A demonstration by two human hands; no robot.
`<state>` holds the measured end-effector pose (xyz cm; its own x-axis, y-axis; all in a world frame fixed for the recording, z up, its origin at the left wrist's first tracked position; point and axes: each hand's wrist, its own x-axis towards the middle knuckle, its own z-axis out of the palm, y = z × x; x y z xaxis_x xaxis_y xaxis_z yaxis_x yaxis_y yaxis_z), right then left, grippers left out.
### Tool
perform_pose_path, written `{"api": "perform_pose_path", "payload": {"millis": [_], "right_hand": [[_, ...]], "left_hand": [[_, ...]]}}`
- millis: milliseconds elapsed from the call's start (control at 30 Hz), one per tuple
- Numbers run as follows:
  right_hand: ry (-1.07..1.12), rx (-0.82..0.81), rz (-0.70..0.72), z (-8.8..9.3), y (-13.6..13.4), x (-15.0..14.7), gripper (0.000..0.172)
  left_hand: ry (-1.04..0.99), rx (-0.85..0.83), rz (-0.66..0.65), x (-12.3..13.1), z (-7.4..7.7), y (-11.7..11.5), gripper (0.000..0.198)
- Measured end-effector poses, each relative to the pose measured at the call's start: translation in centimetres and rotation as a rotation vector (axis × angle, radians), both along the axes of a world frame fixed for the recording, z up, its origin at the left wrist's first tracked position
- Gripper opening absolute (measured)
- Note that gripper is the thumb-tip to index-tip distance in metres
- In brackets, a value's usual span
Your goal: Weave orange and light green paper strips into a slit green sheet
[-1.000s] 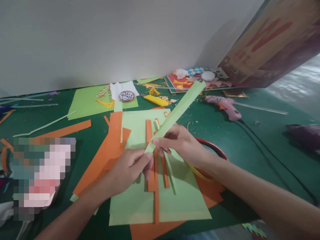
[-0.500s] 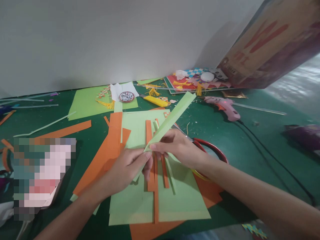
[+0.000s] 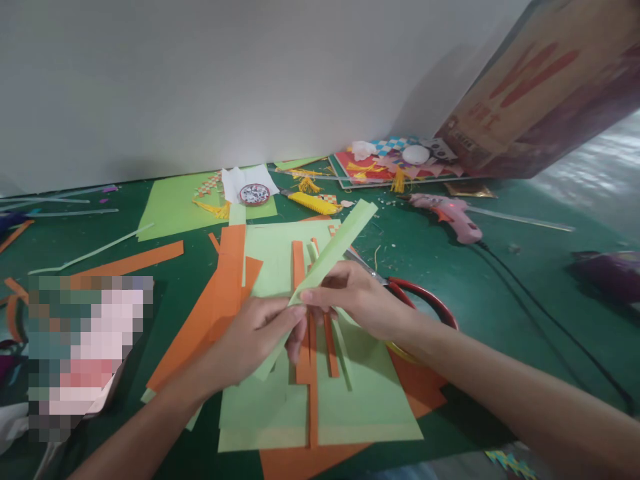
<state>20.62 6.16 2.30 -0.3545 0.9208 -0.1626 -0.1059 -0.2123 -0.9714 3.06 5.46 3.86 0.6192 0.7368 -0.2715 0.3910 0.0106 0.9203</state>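
With our left hand (image 3: 270, 327) we pinch a pale green strip (image 3: 345, 237) between thumb and fingers, and our right hand (image 3: 355, 293) grips it just beside, also in a narrow pinch. The strip slants above a green sheet (image 3: 370, 407), its long free part pointing to one o'clock, its other end to seven. Beneath our hands, narrow orange strips (image 3: 299, 267) lie on that sheet. Farther out — clock read from our hands — red-handled scissors (image 3: 425, 293) rest at three, partly hidden by our right hand, and orange paper (image 3: 200, 327) lies at nine. On the green surface (image 3: 525, 267) we see a round patterned piece (image 3: 255, 194) at eleven, a yellow cutter (image 3: 314, 202) at twelve and a pink glue gun (image 3: 455, 210) at two.
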Motion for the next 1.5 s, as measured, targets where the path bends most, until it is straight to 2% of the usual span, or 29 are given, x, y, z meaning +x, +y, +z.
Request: {"api": "perform_pose_path", "payload": {"millis": [167, 333, 467, 767, 1100, 1267, 1500], "right_hand": [[0.040, 0.028, -0.079, 0.18, 0.27, 0.33, 0.027], [0.014, 0.020, -0.005, 0.21, 0.03, 0.14, 0.029], [-0.020, -0.025, 0.076, 0.25, -0.15, -0.09, 0.027], [-0.011, 0.016, 0.000, 0.09, 0.05, 0.13, 0.030], [-0.044, -0.004, 0.079, 0.20, -0.38, -0.26, 0.030], [-0.028, -0.010, -0.008, 0.27, -0.32, -0.23, 0.031], [0.018, 0.001, -0.121, 0.47, -0.20, -0.27, 0.031]], "left_hand": [[-0.005, -0.064, 0.019, -0.15, -0.13, -0.08, 0.035], [0.045, 0.000, 0.005, -0.10, -0.13, 0.03, 0.033], [0.002, 0.036, -0.015, -0.01, -0.08, 0.08, 0.038], [-0.023, -0.067, -0.033, -0.21, -0.19, 0.14, 0.040], [-0.047, -0.020, -0.022, -0.01, -0.16, 0.09, 0.038], [-0.098, -0.115, -0.038, -0.20, -0.27, 0.01, 0.043], [-0.190, -0.262, 0.018, -0.24, -0.29, -0.06, 0.040]]}}
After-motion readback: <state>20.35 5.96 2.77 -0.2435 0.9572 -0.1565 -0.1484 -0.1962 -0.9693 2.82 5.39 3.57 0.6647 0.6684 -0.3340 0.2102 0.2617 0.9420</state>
